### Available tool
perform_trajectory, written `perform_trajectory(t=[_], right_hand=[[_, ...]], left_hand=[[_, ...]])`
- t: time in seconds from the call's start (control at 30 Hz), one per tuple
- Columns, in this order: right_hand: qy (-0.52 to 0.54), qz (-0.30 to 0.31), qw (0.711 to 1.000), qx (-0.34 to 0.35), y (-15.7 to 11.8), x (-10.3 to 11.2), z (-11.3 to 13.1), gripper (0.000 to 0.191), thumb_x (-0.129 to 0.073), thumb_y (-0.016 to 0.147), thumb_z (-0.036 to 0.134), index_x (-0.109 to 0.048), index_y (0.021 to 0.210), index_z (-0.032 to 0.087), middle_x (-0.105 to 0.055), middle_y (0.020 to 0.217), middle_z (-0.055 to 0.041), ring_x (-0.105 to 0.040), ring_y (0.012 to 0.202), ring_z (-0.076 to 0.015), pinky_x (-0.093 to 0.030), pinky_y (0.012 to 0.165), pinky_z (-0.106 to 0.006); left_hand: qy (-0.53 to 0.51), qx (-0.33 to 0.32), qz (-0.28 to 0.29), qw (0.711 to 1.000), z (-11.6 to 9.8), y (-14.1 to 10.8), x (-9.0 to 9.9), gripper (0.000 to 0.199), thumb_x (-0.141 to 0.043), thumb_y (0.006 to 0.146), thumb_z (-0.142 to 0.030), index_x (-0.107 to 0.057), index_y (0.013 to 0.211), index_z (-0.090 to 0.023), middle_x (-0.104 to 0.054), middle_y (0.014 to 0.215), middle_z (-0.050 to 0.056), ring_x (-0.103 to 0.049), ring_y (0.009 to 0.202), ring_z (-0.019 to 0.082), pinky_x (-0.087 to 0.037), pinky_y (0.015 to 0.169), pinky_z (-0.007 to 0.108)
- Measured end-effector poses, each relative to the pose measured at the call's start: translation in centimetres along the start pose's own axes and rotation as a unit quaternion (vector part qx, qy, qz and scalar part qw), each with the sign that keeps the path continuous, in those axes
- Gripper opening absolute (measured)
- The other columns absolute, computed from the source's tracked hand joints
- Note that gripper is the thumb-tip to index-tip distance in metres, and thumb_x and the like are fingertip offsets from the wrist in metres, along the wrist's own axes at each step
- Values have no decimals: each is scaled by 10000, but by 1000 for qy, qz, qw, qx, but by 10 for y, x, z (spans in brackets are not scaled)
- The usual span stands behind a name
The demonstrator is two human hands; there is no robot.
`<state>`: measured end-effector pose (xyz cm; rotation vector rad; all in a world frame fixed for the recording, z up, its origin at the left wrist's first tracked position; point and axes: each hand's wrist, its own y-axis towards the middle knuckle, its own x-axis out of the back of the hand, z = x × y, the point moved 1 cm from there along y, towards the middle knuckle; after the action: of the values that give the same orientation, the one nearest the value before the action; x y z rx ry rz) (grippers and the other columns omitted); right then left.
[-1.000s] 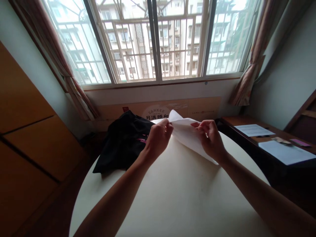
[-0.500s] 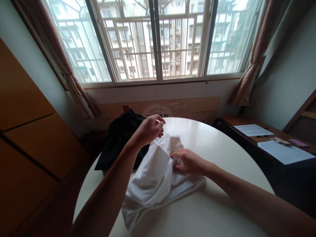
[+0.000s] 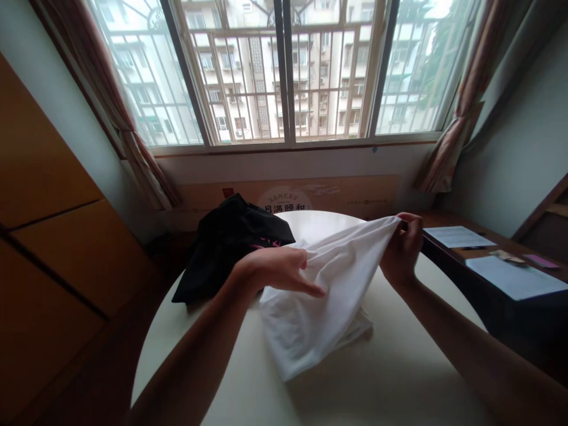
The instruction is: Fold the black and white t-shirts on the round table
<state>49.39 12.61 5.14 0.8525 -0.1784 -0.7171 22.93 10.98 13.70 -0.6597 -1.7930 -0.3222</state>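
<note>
A thin white cloth (image 3: pixel 331 299), apparently a garment, lies bunched on the table. One corner is drawn up and to the right in a taut slope. My right hand (image 3: pixel 404 251) grips that raised corner, fingers closed on the fabric. My left hand (image 3: pixel 284 271) rests against the cloth's left side, its thumb stretched out over the fabric and apart from the fingers. Just beyond my left forearm sits a black cloth (image 3: pixel 235 236) in a heap, with a small pink print on its right part. The lower folds of the white cloth are partly hidden.
Both cloths lie on a round white table (image 3: pixel 231 373). To the right, a dark wooden desk (image 3: pixel 432 220) carries white paper sheets (image 3: pixel 517 277) and a pink slip (image 3: pixel 541 261). A barred window (image 3: pixel 284 77) and a flat printed box (image 3: pixel 368 192) are behind the table.
My right hand has moved up and right, pulling the cloth's corner with it. My left hand has come down and nearer onto the cloth. More of the black cloth's print shows.
</note>
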Motion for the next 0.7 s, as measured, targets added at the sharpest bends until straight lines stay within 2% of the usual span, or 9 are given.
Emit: perform_trajectory(t=[0.1,0.17,0.23,0.3,0.4,0.47,0.53,0.6,0.7], right_hand=[[32,-41,998,43,-3,-1,11,207,-538,1013,474,-434,1017,295,-482,759,13,-525,630,-221,-485,621,-380],[20,-53,998,33,-4,-2,12,190,-498,1036,474,-439,1038,293,-486,755,6,-544,641,-231,-505,642,-397],[-11,-31,999,6,-2,-4,4,185,-478,1043,455,-454,1100,281,-562,796,-30,-612,712,-255,-544,699,-420],[-57,47,997,-20,2,-7,-10,218,-494,1030,437,-487,1153,257,-661,932,-97,-682,860,-284,-573,807,-443],[-128,228,964,-48,8,-10,-33,301,-589,965,401,-577,1216,236,-723,1168,-143,-703,1084,-315,-556,962,-462],[-156,302,938,-61,9,-10,-40,291,-626,938,384,-637,1189,239,-753,1170,-125,-711,1104,-316,-557,970,-453],[-154,303,940,-33,6,-10,-33,214,-623,950,404,-682,1066,234,-772,1084,-108,-725,1027,-298,-574,914,-425],[-126,306,943,17,-1,-10,-17,253,-592,985,443,-691,892,230,-765,930,-83,-714,864,-260,-579,804,-385],[-60,446,893,22,-24,-18,6,363,-594,1001,447,-688,731,224,-693,688,-27,-637,635,-194,-530,631,-315]], left_hand=[[70,-14,37,997,-6,17,-33,522,-881,587,-670,-707,779,-217,-712,786,32,-621,669,214,-390,543,278],[103,-31,53,993,-6,29,-48,288,-825,747,-466,-689,738,-213,-701,758,38,-621,666,220,-394,551,288],[77,-63,4,995,-3,37,-53,152,-709,808,-223,-649,669,-219,-680,698,32,-611,636,211,-411,564,289],[21,-80,-87,993,1,42,-44,226,-623,804,-125,-595,610,-237,-653,643,37,-605,627,213,-441,576,287],[-37,-63,-226,971,11,43,-18,275,-484,898,-202,-581,651,-276,-635,655,42,-612,665,219,-473,570,266],[-92,-32,-314,944,19,43,-1,290,-408,965,-251,-578,730,-264,-620,686,21,-596,659,200,-451,542,247],[-195,-1,-384,902,29,43,11,259,-424,1000,-278,-552,777,-244,-577,677,-10,-546,606,173,-396,513,232],[-310,17,-413,856,37,44,16,219,-474,997,-275,-540,794,-228,-528,652,-27,-485,556,150,-341,496,222],[-432,-1,-406,805,43,47,15,199,-522,985,-297,-549,806,-215,-501,657,-29,-446,542,133,-338,505,217]])
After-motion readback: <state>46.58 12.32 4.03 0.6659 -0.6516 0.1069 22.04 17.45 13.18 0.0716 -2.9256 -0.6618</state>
